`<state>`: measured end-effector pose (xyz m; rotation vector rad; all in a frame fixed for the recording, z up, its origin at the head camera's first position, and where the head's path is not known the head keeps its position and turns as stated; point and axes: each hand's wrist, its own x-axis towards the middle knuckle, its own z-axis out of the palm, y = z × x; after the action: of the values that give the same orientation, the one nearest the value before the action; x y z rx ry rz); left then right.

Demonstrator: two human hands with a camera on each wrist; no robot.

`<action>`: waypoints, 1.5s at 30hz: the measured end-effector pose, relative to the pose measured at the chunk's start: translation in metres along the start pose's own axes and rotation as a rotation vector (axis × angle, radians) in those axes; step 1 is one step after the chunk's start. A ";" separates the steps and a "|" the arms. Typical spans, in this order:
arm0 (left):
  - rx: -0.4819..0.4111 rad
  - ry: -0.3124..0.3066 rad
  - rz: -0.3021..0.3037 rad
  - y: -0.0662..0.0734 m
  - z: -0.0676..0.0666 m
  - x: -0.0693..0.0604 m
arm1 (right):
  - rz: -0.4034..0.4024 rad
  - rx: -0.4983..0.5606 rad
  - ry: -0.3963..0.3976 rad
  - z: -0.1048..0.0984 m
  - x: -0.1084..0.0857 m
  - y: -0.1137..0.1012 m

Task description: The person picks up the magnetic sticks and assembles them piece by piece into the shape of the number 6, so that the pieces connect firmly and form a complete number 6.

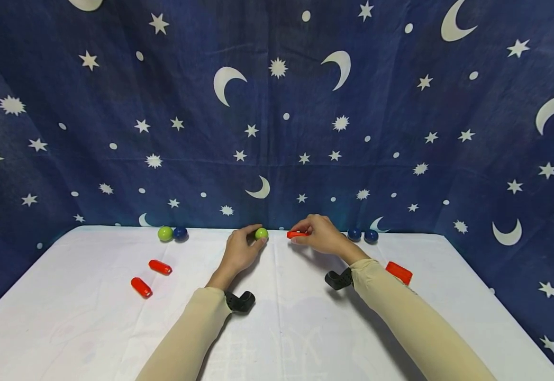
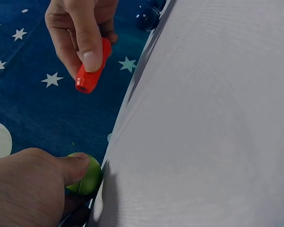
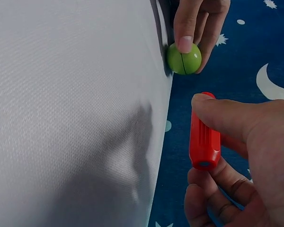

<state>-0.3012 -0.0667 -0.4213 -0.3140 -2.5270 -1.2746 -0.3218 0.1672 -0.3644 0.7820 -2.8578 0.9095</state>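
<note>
At the far edge of the white table, my left hand point(image 1: 239, 253) pinches a lime-green ball point(image 1: 261, 233) between thumb and fingers. A dark seam runs round this ball point(image 3: 184, 60) in the right wrist view. To its right, my right hand point(image 1: 323, 235) pinches a red elongated plastic piece point(image 1: 297, 234), held up just off the cloth. Lengthwise grooves and a hole in its end show on the red piece point(image 3: 206, 137) in the right wrist view; my thumb lies on its top end. A small gap separates the ball from the red piece.
A second green ball point(image 1: 164, 234) and a blue ball point(image 1: 180, 234) sit at the far left edge. Two red pieces, one point(image 1: 160, 267) behind the other point(image 1: 141, 287), lie nearer. Two blue balls point(image 1: 354, 234) and a red block point(image 1: 399, 272), partly hidden by my sleeve, are right.
</note>
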 end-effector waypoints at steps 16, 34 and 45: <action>-0.008 0.000 0.013 0.000 0.000 0.000 | 0.055 0.034 -0.037 0.010 0.014 0.000; -0.017 -0.005 0.002 0.000 -0.002 0.000 | 0.028 -0.007 -0.051 0.032 0.032 -0.012; -0.018 -0.004 0.016 -0.001 -0.001 0.001 | 0.056 -0.023 -0.052 0.036 0.037 -0.019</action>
<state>-0.3021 -0.0675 -0.4211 -0.3407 -2.5123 -1.2931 -0.3410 0.1174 -0.3773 0.7379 -2.9434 0.8732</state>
